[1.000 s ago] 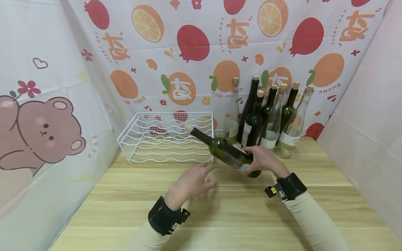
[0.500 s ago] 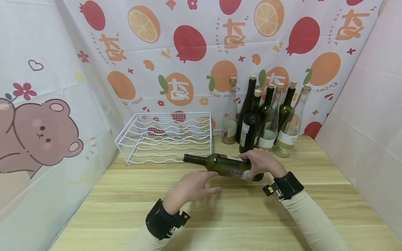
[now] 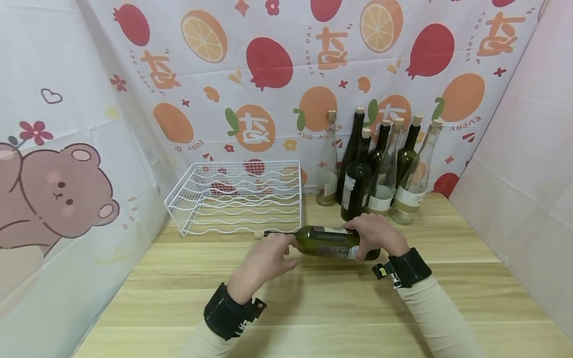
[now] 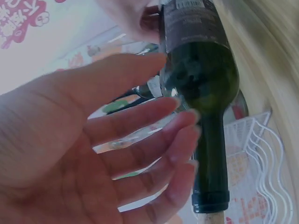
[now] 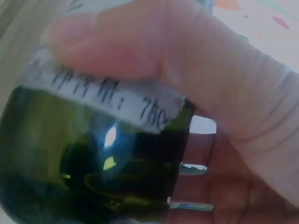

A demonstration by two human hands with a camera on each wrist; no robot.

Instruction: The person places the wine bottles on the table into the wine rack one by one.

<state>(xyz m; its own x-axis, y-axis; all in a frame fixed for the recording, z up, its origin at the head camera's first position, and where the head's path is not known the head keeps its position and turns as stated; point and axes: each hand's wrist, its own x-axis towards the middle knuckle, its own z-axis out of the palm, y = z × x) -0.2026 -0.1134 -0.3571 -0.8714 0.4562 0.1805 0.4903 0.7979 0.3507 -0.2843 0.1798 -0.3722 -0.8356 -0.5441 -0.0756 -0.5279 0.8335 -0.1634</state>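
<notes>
A dark green wine bottle [image 3: 324, 242] lies nearly level in front of the rack, its corked neck pointing left. My right hand [image 3: 378, 234] grips it near the base; in the right wrist view the thumb [image 5: 107, 46] presses over the white label. Beside the neck is my left hand [image 3: 264, 266], palm toward the bottle. In the left wrist view its fingers [image 4: 140, 154] are spread and slightly bent, not wrapped round the neck; whether the fingertips touch the glass I cannot tell. The cork [image 3: 258, 235] shows past the left hand.
A white wire rack [image 3: 215, 174] with wavy bars stands at the back left. Several corked bottles, clear [image 3: 409, 199] and dark [image 3: 356, 186], stand upright at the back right, close behind my right hand. A fruit-printed curtain [image 3: 268, 114] hangs behind the wooden table [image 3: 349, 318].
The bottle has come down from a tilt, neck high, to nearly level, and its neck has dropped below the rack's front. My left hand has moved up beside the neck.
</notes>
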